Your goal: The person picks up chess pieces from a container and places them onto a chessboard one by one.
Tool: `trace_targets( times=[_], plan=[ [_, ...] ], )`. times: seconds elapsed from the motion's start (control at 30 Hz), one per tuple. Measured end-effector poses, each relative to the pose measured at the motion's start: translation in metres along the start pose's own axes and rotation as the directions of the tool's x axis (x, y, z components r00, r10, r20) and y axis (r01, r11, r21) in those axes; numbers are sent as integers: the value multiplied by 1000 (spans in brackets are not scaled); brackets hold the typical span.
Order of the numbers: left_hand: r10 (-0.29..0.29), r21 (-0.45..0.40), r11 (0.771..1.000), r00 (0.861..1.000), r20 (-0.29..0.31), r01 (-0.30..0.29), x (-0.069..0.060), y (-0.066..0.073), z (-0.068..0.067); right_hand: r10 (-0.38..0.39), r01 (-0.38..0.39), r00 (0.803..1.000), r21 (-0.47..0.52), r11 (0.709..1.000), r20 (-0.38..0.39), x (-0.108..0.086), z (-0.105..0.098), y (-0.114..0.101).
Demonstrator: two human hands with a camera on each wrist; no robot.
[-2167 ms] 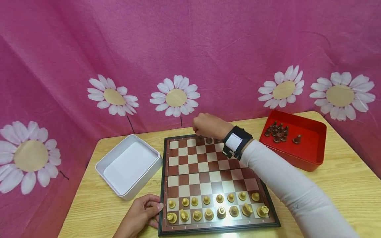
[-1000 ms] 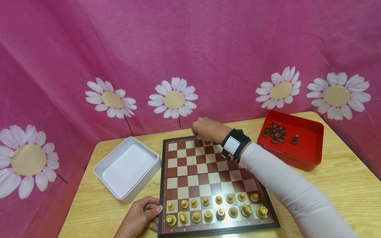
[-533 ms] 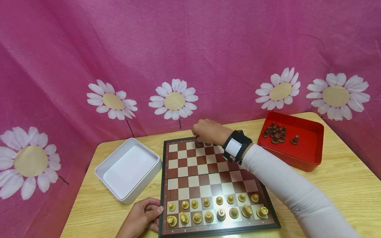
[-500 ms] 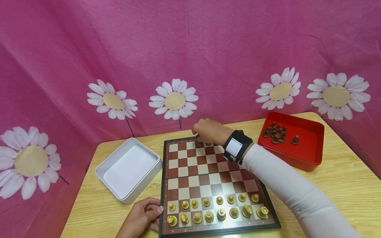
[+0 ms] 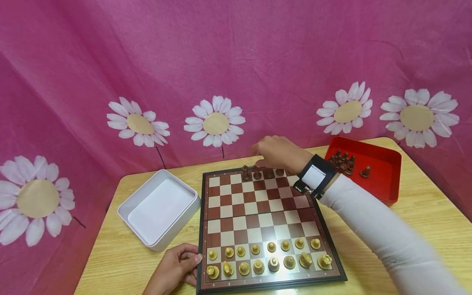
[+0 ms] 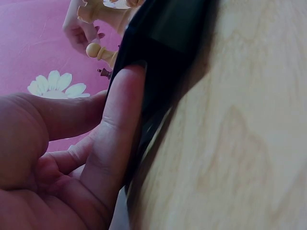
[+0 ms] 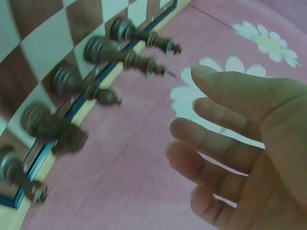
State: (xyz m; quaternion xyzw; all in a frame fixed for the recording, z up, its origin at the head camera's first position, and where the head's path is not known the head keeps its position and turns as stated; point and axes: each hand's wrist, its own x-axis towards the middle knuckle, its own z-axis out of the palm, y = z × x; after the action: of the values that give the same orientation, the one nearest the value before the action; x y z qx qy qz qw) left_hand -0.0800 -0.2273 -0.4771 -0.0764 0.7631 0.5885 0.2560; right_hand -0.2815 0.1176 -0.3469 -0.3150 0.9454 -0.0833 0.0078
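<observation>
Left fingers [image 6: 119,110] gripping chessboard [image 5: 254,221], border letters [image 5: 213,284] h, g

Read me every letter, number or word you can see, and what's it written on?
"h": small and faint, on the chessboard, left end of its near border.
"g": just right of it, on the same border, also faint.
Other border marks: too small or washed out to read.
White patch on the black wrist strap: no writing I can make out.
</observation>
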Motion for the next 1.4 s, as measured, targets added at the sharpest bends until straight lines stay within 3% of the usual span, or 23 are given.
trace_targets(
  times=[0.33, 0.63, 0.87, 1.07, 1.27, 1.4],
  plan=[
    [14, -3, 1000, 1000, -3, -14, 0, -1, 0, 52, -53, 998, -52, 997, -21, -27, -12, 31],
    [2, -5, 1000, 1000, 11, -2, 1, -1, 1, 150, -148, 988, -59, 987, 29, -58, -23, 68],
    [6, -7, 1000, 1000, 12, -6, 2, 2, 1, 168, -166, 985, -77, 983, 31, -83, -30, 98],
    [6, 0, 1000, 1000, 11, -6, 3, 2, 1, 193, -192, 981, -107, 975, -6, -102, -31, 118],
    [-12, 23, 1000, 1000, -12, 13, 2, -1, 0, 246, -244, 969, -98, 965, 10, -115, -28, 130],
    [-2, 22, 1000, 1000, -15, 2, 2, -1, 1, 240, -237, 971, -93, 967, 22, -122, -24, 139]
  ],
)
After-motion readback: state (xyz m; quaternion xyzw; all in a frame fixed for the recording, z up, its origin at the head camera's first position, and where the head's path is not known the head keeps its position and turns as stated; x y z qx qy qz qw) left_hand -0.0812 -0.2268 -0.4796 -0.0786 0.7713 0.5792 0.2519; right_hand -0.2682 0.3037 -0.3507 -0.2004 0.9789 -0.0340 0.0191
